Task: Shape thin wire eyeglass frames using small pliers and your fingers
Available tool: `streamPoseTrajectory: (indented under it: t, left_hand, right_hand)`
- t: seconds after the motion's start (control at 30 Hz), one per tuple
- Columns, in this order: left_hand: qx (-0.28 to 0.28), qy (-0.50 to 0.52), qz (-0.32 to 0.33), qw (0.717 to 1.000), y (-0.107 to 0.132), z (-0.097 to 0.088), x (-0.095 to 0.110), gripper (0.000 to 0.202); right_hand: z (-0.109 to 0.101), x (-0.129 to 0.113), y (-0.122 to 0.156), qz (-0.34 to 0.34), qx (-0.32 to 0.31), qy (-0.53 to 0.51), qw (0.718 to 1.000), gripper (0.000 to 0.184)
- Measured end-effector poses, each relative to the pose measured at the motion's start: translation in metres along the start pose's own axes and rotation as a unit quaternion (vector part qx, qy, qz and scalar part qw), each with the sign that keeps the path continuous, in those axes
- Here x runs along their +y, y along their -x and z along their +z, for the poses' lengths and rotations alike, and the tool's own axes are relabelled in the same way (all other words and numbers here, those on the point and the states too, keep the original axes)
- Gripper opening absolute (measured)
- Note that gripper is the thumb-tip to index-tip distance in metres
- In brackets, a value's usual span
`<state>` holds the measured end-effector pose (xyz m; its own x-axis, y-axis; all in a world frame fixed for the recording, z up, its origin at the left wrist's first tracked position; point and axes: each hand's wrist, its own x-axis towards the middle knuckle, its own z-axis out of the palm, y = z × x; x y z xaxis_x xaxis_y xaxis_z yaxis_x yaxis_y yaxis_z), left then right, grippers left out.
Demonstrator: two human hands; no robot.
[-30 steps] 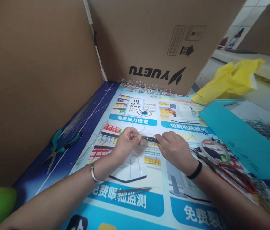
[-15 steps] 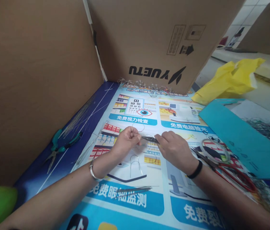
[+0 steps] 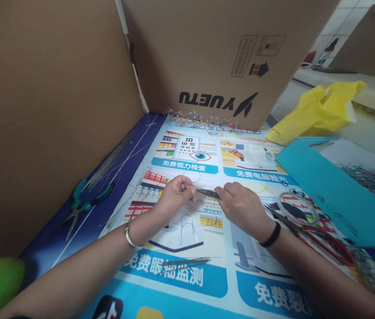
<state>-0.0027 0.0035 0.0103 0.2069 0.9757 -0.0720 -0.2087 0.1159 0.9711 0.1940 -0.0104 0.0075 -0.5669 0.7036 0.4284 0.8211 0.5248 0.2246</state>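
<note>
My left hand (image 3: 181, 190) pinches a thin wire (image 3: 199, 178) whose curved loops stand out above and to the right of the fingers. My right hand (image 3: 239, 204) is closed around a pair of needle-nose pliers (image 3: 209, 193), with the handles hidden in the palm. The dark jaws point left and reach the left fingertips; whether they grip the wire cannot be made out. A bent wire arch (image 3: 188, 229) lies on the printed sheet just below the hands. Lower down rests a bundle of dark thin rods (image 3: 187, 262).
Teal-handled pliers (image 3: 81, 204) and straight wires (image 3: 107, 166) lie at left. Red-handled scissors (image 3: 327, 243) and a clear tape roll (image 3: 298, 209) lie at right, beside a turquoise box (image 3: 337, 199). Cardboard walls (image 3: 181, 53) stand behind and left. A green tape roll (image 3: 4, 279) sits lower left.
Almost nothing differs. Both hands hold the same place and grip, and the wire loops beside the fingers have shifted very slightly.
</note>
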Motion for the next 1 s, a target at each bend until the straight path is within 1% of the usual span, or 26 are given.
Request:
streamPoseTrajectory:
  t: [0.17, 0.33, 0.57, 0.7, 0.8, 0.9, 0.93, 1.0]
  left_hand:
    - [0.004, -0.001, -0.001, 1.0, -0.001, 0.0, -0.001, 0.022]
    - [-0.005, -0.001, -0.002, 1.0, -0.001, -0.001, -0.002, 0.021]
    - [-0.003, -0.004, -0.003, 1.0, -0.001, -0.001, -0.002, 0.022]
    - [0.002, 0.015, 0.002, 1.0, 0.0, 0.001, -0.003, 0.021]
    - [0.027, 0.034, -0.005, 0.999, -0.002, 0.001, -0.004, 0.021]
    - [0.083, 0.054, -0.012, 0.995, -0.004, -0.001, -0.005, 0.023]
    - [0.1, 0.062, -0.013, 0.993, -0.005, -0.002, -0.005, 0.023]
    - [0.122, 0.083, -0.018, 0.989, -0.006, -0.003, -0.005, 0.024]
  right_hand:
    - [0.0, 0.0, 0.0, 0.003, -0.006, -0.008, 1.0, 0.014]
    - [0.0, 0.0, 0.0, 0.003, -0.013, -0.002, 1.0, 0.014]
    - [0.001, -0.001, 0.0, 0.005, -0.01, -0.005, 1.0, 0.014]
    - [0.004, -0.001, 0.001, 0.035, -0.01, -0.04, 0.999, 0.015]
    - [0.007, 0.0, 0.002, 0.072, -0.039, -0.097, 0.992, 0.016]
    - [0.012, 0.001, 0.004, 0.101, -0.07, -0.16, 0.979, 0.017]
    - [0.013, 0.0, 0.004, 0.112, -0.067, -0.183, 0.974, 0.016]
    - [0.015, -0.002, 0.005, 0.133, -0.041, -0.219, 0.966, 0.017]
